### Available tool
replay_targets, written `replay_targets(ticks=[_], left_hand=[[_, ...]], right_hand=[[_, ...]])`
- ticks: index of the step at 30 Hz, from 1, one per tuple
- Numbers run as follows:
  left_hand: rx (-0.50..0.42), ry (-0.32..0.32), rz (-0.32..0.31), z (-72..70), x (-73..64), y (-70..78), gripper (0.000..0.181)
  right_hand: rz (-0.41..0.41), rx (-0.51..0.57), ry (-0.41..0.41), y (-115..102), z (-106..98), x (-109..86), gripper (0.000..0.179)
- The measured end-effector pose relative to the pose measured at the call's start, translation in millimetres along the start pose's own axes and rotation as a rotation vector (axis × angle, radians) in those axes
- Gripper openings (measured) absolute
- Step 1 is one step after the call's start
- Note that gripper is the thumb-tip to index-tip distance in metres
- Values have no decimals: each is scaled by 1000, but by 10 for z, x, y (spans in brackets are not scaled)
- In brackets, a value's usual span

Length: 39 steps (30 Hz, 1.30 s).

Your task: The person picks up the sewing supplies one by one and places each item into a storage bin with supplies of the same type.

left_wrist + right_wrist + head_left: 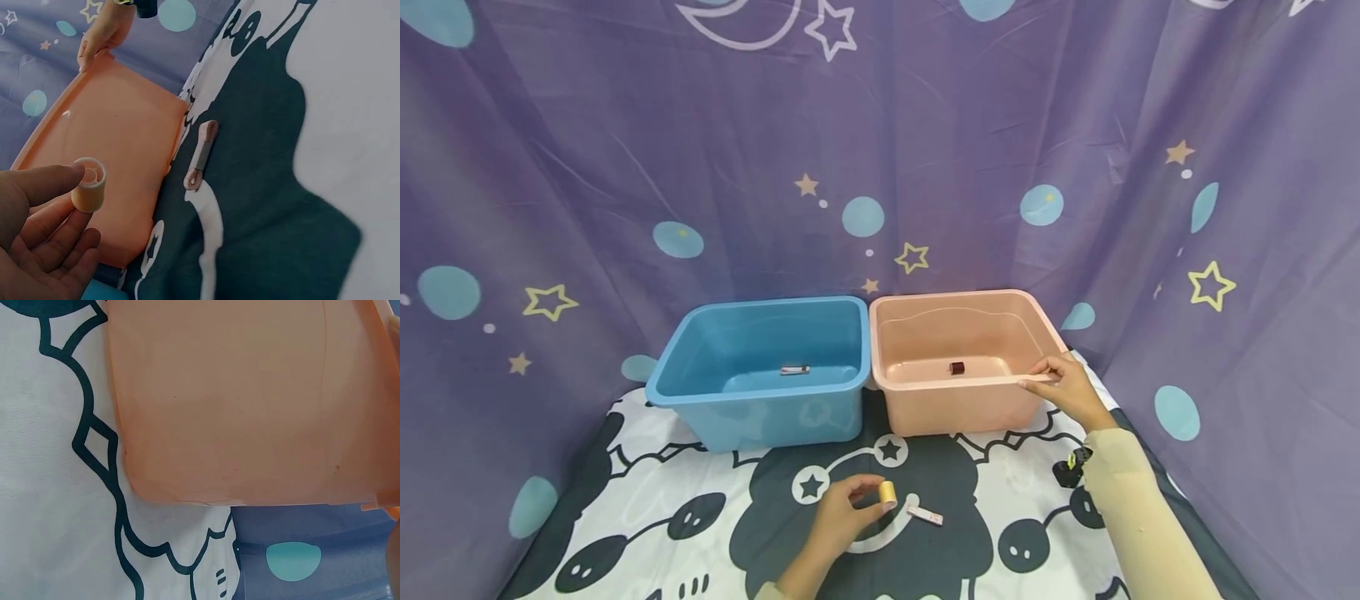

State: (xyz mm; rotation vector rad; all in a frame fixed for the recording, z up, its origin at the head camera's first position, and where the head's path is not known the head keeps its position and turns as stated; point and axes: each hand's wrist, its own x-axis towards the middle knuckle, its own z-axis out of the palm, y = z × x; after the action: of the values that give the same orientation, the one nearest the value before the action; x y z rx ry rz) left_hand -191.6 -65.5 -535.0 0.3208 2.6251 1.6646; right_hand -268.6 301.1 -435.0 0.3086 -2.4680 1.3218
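My left hand (844, 510) pinches a small yellow thread spool (887, 492) between thumb and fingers, above the cloth. In the left wrist view the spool (88, 197) shows its hollow pale end. Just beyond it on the cloth lies a folded pinkish strip bundle (203, 153) with a grey band round its middle. My right hand (1070, 390) grips the front right corner of the peach tub's rim (955, 385). A dark brown spool (957, 367) lies inside that tub. The right wrist view shows mostly the tub's side wall (237, 406).
A blue tub (767, 421) stands left of the peach one, their rims side by side. Inside it lies a small pale banded bundle (794, 370). Beneath is a black and white patterned cloth (685, 500). A purple curtain (955, 125) hangs close behind the tubs.
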Motion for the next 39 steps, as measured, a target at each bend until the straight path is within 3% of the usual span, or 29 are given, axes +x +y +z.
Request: replay_targets(ticks=[23, 28, 35, 39], left_hand=[[-14, 29, 145, -21, 479, 537, 33], [-48, 13, 164, -53, 551, 635, 31], [14, 19, 184, -97, 635, 751, 29], [-5, 14, 192, -134, 665, 832, 31]], right_hand=[[-13, -3, 0, -16, 3, 19, 16], [-16, -3, 1, -2, 12, 14, 16], [-12, 3, 12, -1, 11, 12, 17], [-10, 8, 5, -4, 9, 16, 16]])
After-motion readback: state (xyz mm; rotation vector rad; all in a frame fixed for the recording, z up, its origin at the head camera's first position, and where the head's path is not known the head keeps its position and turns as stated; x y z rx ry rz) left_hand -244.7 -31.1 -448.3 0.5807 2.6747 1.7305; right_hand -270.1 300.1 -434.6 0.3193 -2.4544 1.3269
